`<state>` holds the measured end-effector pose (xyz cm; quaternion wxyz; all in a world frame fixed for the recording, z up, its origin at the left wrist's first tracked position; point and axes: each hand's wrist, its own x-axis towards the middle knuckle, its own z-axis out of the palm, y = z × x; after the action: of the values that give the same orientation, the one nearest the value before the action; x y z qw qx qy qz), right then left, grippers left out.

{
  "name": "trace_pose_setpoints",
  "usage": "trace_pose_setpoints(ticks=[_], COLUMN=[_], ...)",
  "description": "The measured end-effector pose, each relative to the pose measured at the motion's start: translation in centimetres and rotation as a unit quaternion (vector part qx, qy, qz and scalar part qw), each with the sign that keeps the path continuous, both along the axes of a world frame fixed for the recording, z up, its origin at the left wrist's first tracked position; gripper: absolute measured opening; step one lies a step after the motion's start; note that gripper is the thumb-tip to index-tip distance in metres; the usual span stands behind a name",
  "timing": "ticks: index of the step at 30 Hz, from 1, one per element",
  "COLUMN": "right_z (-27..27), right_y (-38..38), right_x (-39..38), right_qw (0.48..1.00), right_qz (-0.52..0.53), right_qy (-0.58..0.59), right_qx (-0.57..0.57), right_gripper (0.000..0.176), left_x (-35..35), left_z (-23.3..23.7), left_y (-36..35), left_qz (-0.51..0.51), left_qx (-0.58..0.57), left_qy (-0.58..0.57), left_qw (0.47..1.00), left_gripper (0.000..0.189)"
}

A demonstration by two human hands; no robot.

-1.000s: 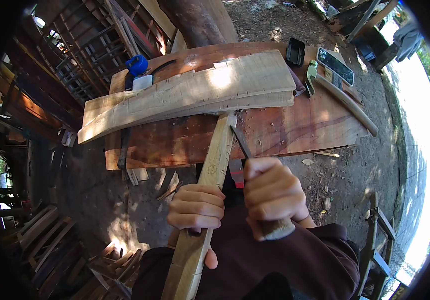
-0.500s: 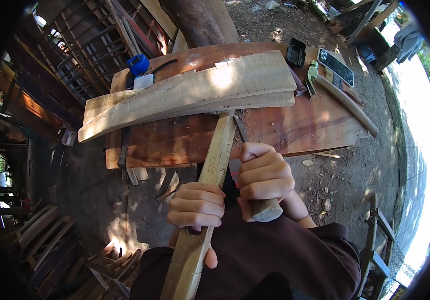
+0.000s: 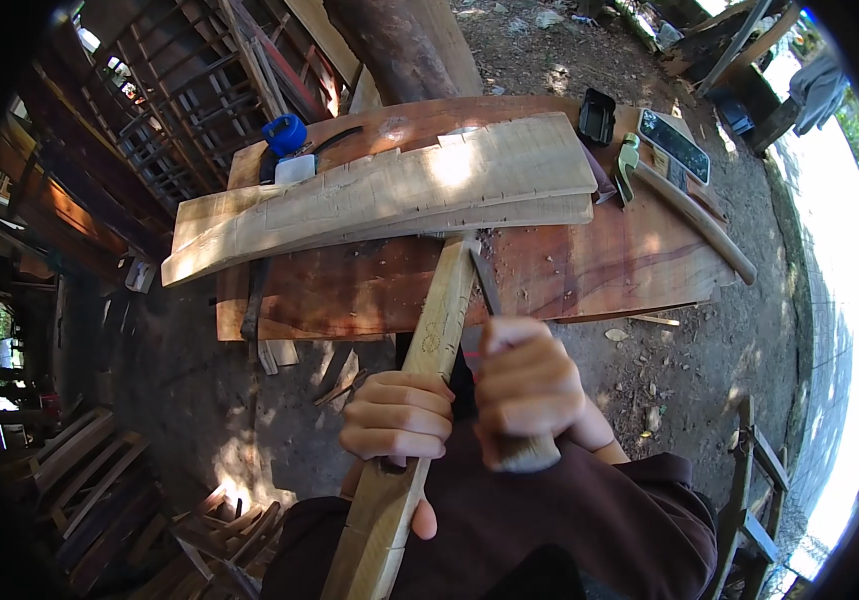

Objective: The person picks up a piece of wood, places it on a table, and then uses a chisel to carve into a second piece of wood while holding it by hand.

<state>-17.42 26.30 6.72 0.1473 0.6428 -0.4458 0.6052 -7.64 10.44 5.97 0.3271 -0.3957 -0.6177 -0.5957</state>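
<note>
My left hand [image 3: 397, 415] is wrapped round a long squared piece of wood [image 3: 432, 335], whose far end rests at the worktable [image 3: 370, 300] beside stacked pale boards. In my right hand [image 3: 527, 385], slightly blurred, is a tool with a thick wooden handle [image 3: 530, 453]. Its narrow dark blade [image 3: 486, 280] points away from me, with its tip against the right side of the wood near the far end. Two curved pale boards [image 3: 400, 180] lie across the table, one on the other.
On the table's right are a hammer [image 3: 690, 210], a phone [image 3: 675, 146] and an open black case [image 3: 597, 117]. A blue tape measure [image 3: 284, 133] sits at the back left. Scrap wood [image 3: 100, 470] is piled at lower left, and a wooden frame [image 3: 755, 490] stands at lower right.
My right hand and the tool have moved slightly toward me. The table and the things on it appear slightly lower in view. Both hands keep their holds.
</note>
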Motion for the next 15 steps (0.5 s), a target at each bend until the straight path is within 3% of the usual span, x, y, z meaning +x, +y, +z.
trace_pose_setpoints(ticks=[6, 9, 15], right_z=[1.1, 1.2, 1.7], right_y=[0.9, 1.1, 1.2], right_x=[1.0, 1.3, 1.6], right_qw=[0.999, 0.998, 0.998], right_qz=[0.028, 0.037, 0.044], right_qy=[-0.011, 0.021, 0.034], right_qx=[-0.023, 0.038, 0.037], right_gripper=[0.027, 0.021, 0.019], left_x=[0.5, 0.6, 0.7], left_z=[0.0, -0.4, -0.3], left_y=[0.4, 0.6, 0.5], left_qz=[0.027, 0.045, 0.062], left_qx=[0.006, 0.030, 0.021], left_qy=[-0.023, -0.019, -0.020], left_qw=[0.999, 0.998, 0.998], left_gripper=[0.065, 0.065, 0.065])
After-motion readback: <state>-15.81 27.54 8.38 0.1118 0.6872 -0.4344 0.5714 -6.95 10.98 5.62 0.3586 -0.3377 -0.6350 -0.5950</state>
